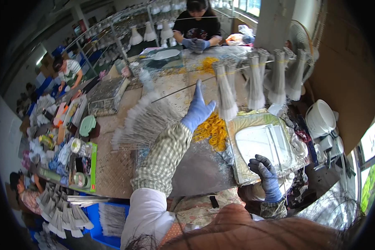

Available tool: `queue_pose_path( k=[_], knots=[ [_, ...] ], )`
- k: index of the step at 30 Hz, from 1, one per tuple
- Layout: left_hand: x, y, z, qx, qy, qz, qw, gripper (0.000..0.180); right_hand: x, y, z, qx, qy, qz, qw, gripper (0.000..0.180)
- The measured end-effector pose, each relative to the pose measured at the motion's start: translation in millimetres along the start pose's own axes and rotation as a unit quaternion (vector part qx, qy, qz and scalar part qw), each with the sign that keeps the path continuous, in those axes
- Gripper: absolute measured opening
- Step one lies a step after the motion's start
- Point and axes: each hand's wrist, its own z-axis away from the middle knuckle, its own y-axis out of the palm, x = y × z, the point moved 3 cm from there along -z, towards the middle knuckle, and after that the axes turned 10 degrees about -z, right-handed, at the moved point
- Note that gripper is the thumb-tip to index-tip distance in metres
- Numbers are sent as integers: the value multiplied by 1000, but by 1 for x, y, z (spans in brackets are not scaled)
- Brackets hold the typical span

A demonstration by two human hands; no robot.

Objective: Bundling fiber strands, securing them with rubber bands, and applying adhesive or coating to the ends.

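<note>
My left hand [197, 109], in a blue-purple glove, reaches over the middle of the table. Its fingers are stretched up and the thumb stands apart. The fingertips are at a thin rod [171, 95]; whether they touch it I cannot tell. Pale bristle bundles [226, 93] tied with yellow bands hang along this rod's right part. Beyond my left forearm lies a fanned spread of loose grey-white bristle bundles [148, 121]. My right hand [267, 177], gloved with dark-stained fingertips, is loosely bent over the near edge of a tray [242, 177] with a white surface inside. Nothing shows in it.
Yellow rubber bands [214, 132] are heaped beside the tray. A thin stick [276, 152] slants across the tray near my right hand. White buckets [321, 118] stand at right, clutter and tape rolls [81, 180] at left. A person [198, 25] with gloved hands works across the table.
</note>
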Motion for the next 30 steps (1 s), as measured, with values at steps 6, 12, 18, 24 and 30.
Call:
queue_pose_path(
  k=[6,12,18,24,30],
  knots=[
    [56,-83,156,165,107,-353,915,62,-45,66,-31,88,144,63,984,38],
    [159,-203,250,187,-45,-688,700,61,-113,182,-140,274,11,342,899,50],
    [192,-242,216,157,-73,-653,737,62,-201,257,-316,144,-65,581,799,78],
    [205,-251,178,97,-163,-552,812,64,-245,287,-334,180,7,531,828,106],
    [209,-246,204,97,-102,-533,834,58,-253,304,-296,263,-13,456,850,111]
  ],
)
